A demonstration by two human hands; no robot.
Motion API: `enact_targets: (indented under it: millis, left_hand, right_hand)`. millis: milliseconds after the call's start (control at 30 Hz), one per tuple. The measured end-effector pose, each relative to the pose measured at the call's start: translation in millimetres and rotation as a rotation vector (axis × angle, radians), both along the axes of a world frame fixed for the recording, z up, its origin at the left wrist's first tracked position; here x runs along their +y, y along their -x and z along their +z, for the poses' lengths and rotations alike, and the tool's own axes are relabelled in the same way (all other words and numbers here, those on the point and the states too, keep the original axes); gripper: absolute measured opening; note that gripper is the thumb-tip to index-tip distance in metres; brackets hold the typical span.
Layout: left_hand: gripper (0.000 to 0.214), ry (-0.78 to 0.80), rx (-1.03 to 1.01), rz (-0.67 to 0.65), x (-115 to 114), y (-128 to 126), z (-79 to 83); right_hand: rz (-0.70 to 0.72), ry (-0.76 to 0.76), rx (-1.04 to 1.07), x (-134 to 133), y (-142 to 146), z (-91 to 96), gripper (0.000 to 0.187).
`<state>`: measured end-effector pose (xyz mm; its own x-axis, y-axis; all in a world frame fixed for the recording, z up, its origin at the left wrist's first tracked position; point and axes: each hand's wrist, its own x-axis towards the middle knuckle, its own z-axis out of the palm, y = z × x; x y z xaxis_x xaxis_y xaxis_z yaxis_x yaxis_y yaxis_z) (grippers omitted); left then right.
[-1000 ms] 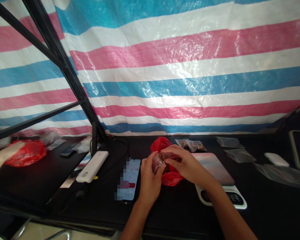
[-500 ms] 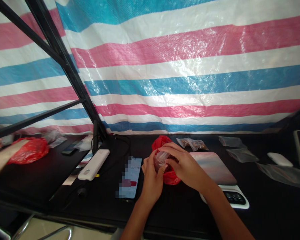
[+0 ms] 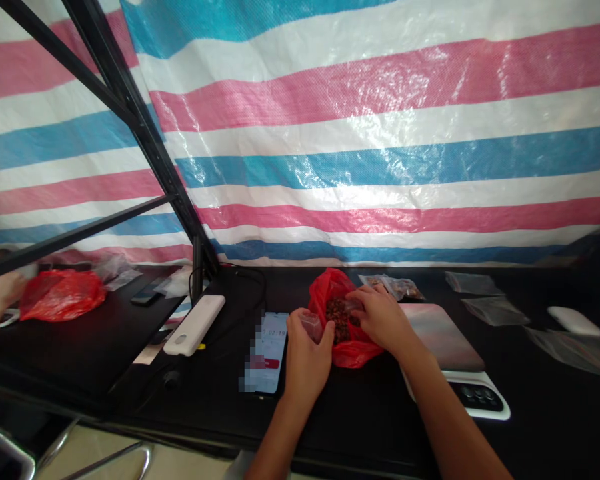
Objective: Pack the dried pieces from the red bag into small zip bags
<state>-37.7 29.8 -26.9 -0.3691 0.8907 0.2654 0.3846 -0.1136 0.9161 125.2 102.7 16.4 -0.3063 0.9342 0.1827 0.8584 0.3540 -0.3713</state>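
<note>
The hands have parted: left hand [image 3: 307,350] grips the pouch [image 3: 313,325], right hand [image 3: 380,317] now digs in the red bag [image 3: 353,351], its grip unclear.

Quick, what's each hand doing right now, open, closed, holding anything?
Left hand: closed on a small clear bag.
Right hand: fingers curled inside the red bag, over brown pieces; grip cannot be told.
</note>
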Motion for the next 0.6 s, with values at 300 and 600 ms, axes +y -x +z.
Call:
enact_targets:
  millis: [300,600]
  left_hand:
    - [0.023,0.113,-0.046,0.062,38,-12,12.8]
    - [0.014,0.038,-0.262,0.007,37,-11,9.4]
  right_hand:
    - [-0.068,0.036,-0.094,-1,13,0.6,0.030]
    - [-0.062,0.093,-0.015,-5,8,-0.5,0.034]
